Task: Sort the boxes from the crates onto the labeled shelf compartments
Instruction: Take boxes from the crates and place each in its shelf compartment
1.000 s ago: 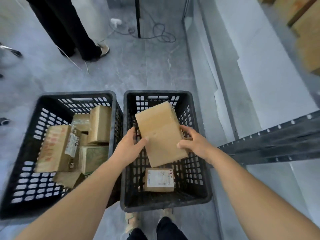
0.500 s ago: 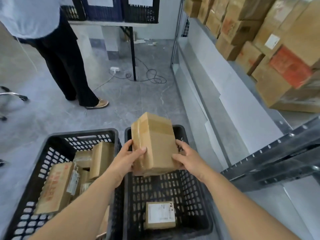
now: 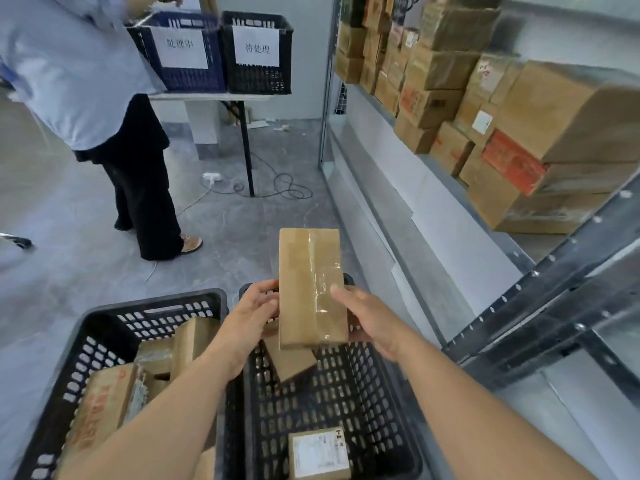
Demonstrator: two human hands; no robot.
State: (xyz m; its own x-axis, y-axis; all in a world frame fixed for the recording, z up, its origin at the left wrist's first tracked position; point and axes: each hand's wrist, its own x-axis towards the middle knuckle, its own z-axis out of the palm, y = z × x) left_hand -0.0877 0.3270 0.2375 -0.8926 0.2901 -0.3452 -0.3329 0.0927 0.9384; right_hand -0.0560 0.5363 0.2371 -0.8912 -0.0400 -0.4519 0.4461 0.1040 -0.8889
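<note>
I hold a taped brown cardboard box (image 3: 311, 285) upright above the right black crate (image 3: 391, 403). My left hand (image 3: 254, 311) grips its left edge and my right hand (image 3: 363, 317) its right edge. In that crate lie a small box with a white label (image 3: 318, 453) and another brown box (image 3: 289, 363), partly hidden under the held one. The left black crate (image 3: 104, 323) holds several brown boxes (image 3: 104, 403). The metal shelf (image 3: 540, 306) stands at my right, its upper level stacked with cardboard boxes (image 3: 467, 109).
A person in a light shirt and black trousers (image 3: 138, 188) stands at the far left by a table (image 3: 207, 97) carrying a blue crate (image 3: 183, 50) and a black crate (image 3: 256, 51), both labelled. A power strip and cable (image 3: 263, 187) lie on the grey floor.
I have lifted the box out of the right crate and turned it upright. My view has tilted up, now showing the shelf's boxes and the table.
</note>
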